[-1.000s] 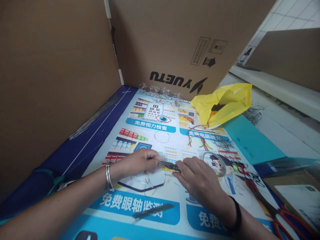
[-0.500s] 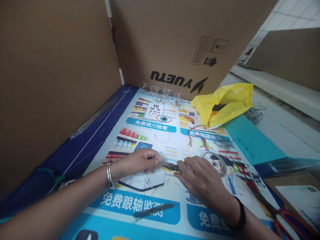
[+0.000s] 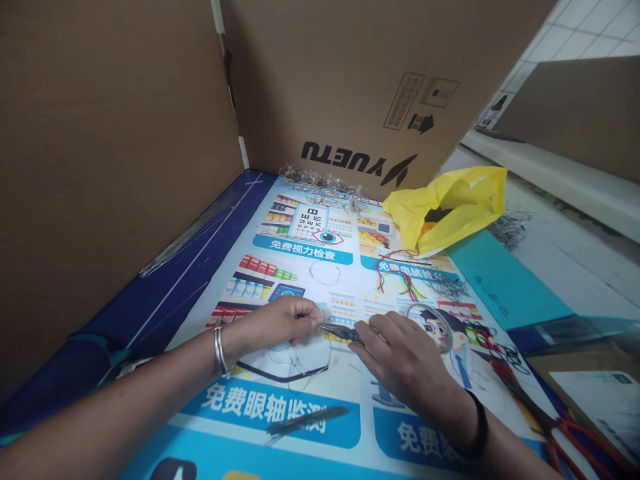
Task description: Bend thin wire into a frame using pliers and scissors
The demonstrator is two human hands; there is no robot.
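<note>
My left hand (image 3: 295, 319) pinches a thin wire, part of which loops up above its fingertips. In my right hand (image 3: 395, 350) is a pair of pliers (image 3: 343, 333), its narrow jaws pointing left and meeting the wire at my left fingertips. Whether the jaws are fully closed is too small to tell. Below the hands, a fine wire loop with small beads (image 3: 329, 363) hangs or lies over the printed sheet. Nearer to me lies a bundle of short dark wires (image 3: 310, 421). Another thin beaded loop (image 3: 325, 272) rests beyond my left hand.
Cardboard walls (image 3: 350, 80) stand behind and at left. A yellow bag (image 3: 450, 200), coloured cords (image 3: 410, 287), a roll of clear tape (image 3: 445, 333) and red-handled scissors (image 3: 560, 427) lie to the right. Long wires (image 3: 185, 237) lie at left; tangled wire pieces (image 3: 320, 181) line the back.
The pliers have turned slightly in my right hand, and their jaws look closer together. My left hand keeps its place; the surrounding things have not moved.
</note>
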